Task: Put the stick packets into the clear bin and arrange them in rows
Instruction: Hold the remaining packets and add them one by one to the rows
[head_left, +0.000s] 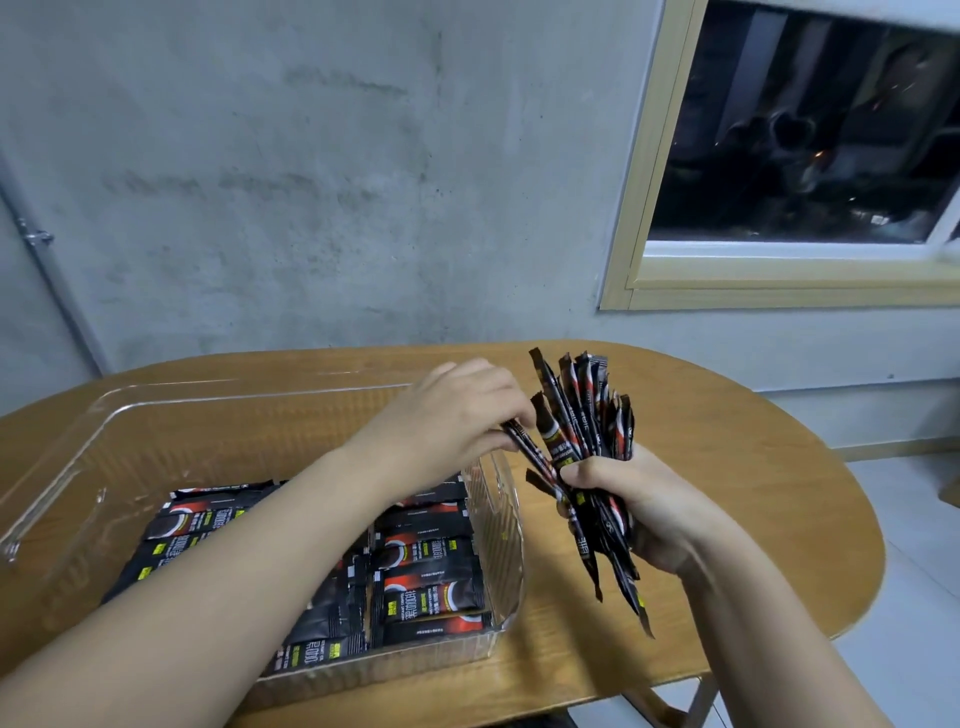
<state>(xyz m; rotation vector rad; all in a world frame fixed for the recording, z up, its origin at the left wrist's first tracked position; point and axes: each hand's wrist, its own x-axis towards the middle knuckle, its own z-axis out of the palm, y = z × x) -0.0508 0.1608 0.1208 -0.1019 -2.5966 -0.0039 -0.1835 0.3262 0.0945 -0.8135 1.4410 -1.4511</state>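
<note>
Head view: a fanned bundle of stick packets (587, 415) is held upright at centre right of the frame, gripped around its lower half by the right hand (639, 509), whose fingers are curled round it. One packet (524, 447) at the left edge of the bundle is pinched by the left hand (457, 415), just above the right end wall of the clear bin (498, 540). Further packets (426, 561) are already laid flat in rows on the bin floor at lower centre; the upper-left part of the bin floor is bare. The bin rests on a wooden table (727, 467) below a grey wall (311, 156) and a window (795, 130) at upper right.

The step in hand is judged to be the withdrawal of a single packet. The pinch should be confined to one packet, and the bundle held firmly so that neighbouring packets are not dragged out. The packet should then be laid flat, parallel to the existing rows and butted against the last one placed.
</note>
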